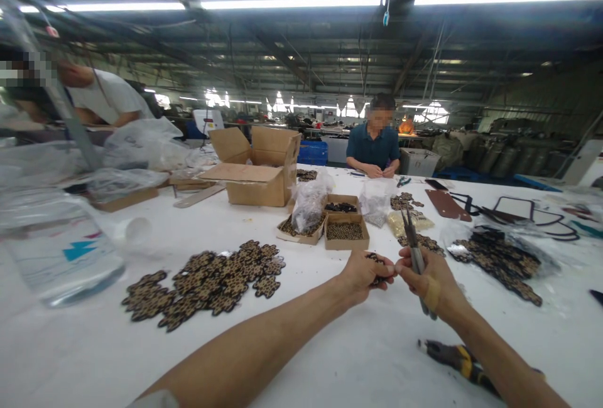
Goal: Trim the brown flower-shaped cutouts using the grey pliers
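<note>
My left hand (355, 276) is closed around a dark flower-shaped patch (378, 262) with a leopard pattern, mostly covered by the fingers. Across from it, my right hand (436, 276) has thumb and fingertips pinched together at the patch's edge. Grey long-nose pliers (415, 250) are held in that same hand, dark tips pointing up and away. Whether the pinch also holds a small part cannot be made out. A second tool with black and yellow handles (464, 361) lies under my right forearm. Many similar patches (221, 279) are heaped to the left.
Small boxes of brass-coloured pieces (347, 232) and black pieces (342, 204) stand ahead, near an open carton (259, 172). A large clear water container (61, 251) is at left. More patches (504, 263) lie right. A co-worker (374, 144) sits across the table.
</note>
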{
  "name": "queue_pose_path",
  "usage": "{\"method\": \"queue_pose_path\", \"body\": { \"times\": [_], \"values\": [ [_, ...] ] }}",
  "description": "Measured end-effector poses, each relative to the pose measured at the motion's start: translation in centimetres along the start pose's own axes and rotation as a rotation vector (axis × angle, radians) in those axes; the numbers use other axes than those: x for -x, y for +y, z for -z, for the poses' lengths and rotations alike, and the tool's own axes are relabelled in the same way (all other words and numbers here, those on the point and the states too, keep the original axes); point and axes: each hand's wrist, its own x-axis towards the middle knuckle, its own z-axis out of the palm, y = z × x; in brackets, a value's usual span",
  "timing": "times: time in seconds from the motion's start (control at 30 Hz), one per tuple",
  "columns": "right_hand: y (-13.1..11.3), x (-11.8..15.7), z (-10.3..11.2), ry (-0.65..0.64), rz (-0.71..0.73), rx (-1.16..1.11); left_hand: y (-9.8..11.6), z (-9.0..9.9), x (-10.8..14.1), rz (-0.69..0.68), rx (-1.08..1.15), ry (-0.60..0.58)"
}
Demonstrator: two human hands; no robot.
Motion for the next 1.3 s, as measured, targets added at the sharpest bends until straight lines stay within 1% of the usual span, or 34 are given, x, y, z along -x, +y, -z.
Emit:
{"method": "queue_pose_path", "body": {
  "times": [0.2,0.37,0.5,0.6,0.73,0.83,0.93,1.07,1.17,1.3],
  "values": [
    [0.1,0.0,0.4,-0.038,0.018,0.023,-0.2,-0.5,0.2,0.01,0.025,-0.009],
    [0.3,-0.1,0.6,-0.019,-0.038,-0.027,-0.4,-0.4,0.2,0.024,0.088,0.009],
    [-0.4,0.1,0.7,-0.028,-0.076,-0.024,-0.4,-0.4,0.3,0.028,0.107,0.038],
    [-1.0,0.3,0.7,-0.026,-0.067,0.002,-0.3,-0.5,0.4,0.027,0.107,0.057],
    [-1.1,0.3,0.9,-0.042,-0.026,0.003,-0.3,-0.6,0.4,0.033,0.128,0.069],
    [-1.1,0.3,1.0,-0.034,-0.038,0.023,-0.1,-0.8,0.6,0.031,0.121,0.059],
    [-1.1,0.1,1.2,-0.044,-0.084,0.004,0.2,-1.0,0.8,0.019,0.091,0.036],
    [-0.7,0.0,1.6,-0.12,-0.136,-0.101,0.7,-0.9,0.7,0.003,0.012,-0.025],
    [-0.4,0.0,1.9,-0.168,-0.149,-0.188,0.8,-0.6,0.4,-0.062,-0.091,-0.065],
    [-0.7,0.2,1.9,-0.2,-0.156,-0.181,0.6,-0.4,0.2,-0.154,-0.213,-0.076]
  ]
}}
